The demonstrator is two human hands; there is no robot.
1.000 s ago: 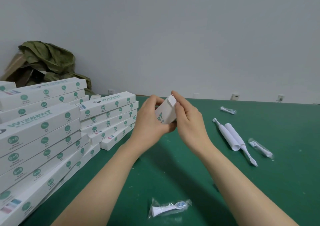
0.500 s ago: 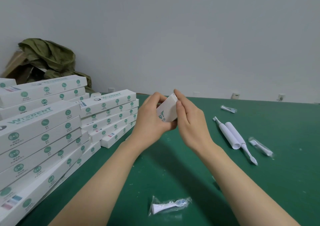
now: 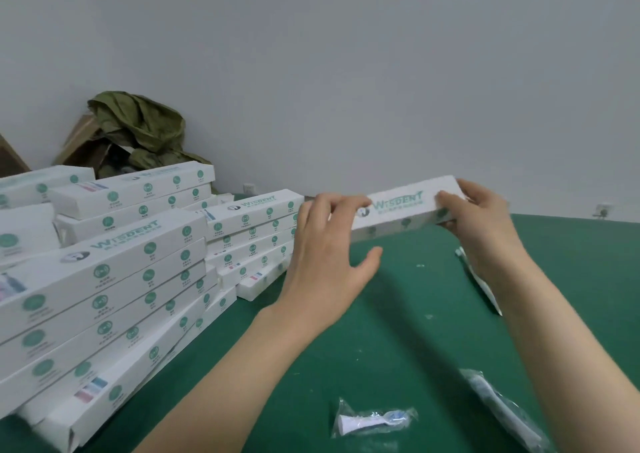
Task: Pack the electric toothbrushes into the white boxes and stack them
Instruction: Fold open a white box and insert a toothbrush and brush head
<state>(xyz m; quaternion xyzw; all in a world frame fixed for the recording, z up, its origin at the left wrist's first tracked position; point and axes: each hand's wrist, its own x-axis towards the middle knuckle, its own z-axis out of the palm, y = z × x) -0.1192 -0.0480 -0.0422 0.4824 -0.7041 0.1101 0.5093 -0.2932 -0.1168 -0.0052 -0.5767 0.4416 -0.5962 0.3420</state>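
Observation:
I hold a long white box point(image 3: 398, 210) with green lettering level above the green table point(image 3: 398, 331), its length running left to right. My right hand point(image 3: 481, 224) grips its right end, fingers curled over the top. My left hand point(image 3: 329, 255) lies at its left end with fingertips on the top edge and the thumb spread below. Stacks of the same white boxes point(image 3: 114, 279) fill the left side. A nearer short stack point(image 3: 252, 241) stands just left of my left hand. A white toothbrush point(image 3: 479, 279) lies on the table, partly hidden by my right forearm.
A bagged brush head point(image 3: 372, 419) lies near the table's front edge. A second bagged part point(image 3: 502, 411) lies at the lower right. A green cloth over a cardboard box point(image 3: 138, 130) sits at the back left against the wall.
The box was end-on to me between both hands; it is now turned sideways, level, and moved toward the stacks. My view has shifted left and down.

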